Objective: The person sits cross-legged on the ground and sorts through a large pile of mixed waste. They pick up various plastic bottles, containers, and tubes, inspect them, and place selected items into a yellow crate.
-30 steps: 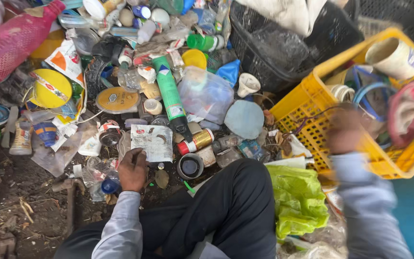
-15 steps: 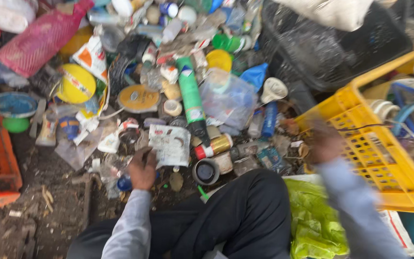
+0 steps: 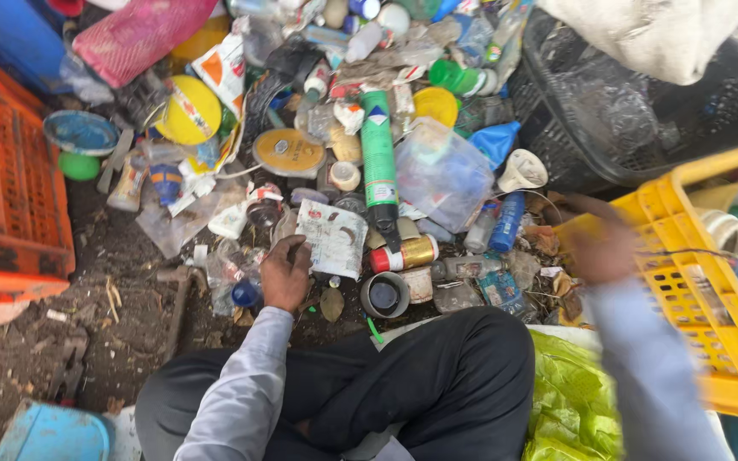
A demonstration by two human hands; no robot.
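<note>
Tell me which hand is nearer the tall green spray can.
Left. The left hand rests on the litter just lower-left of the green spray can; the blurred right hand is farther off, by the yellow crate.

Bare dirt ground (image 3: 121,341) with junk all over it: white pouch (image 3: 333,239) right by the left hand (image 3: 285,275), tin cup (image 3: 383,295) just beside, green can (image 3: 377,158) beyond.

The place is a waste-sorting yard on bare dirt ground (image 3: 121,341). A mixed heap of plastic bottles (image 3: 377,162), lids and cans covers the ground, flanked by an orange crate (image 3: 10,205), a yellow crate (image 3: 711,282) and a black basket (image 3: 625,128) serving as sorting containers.
</note>
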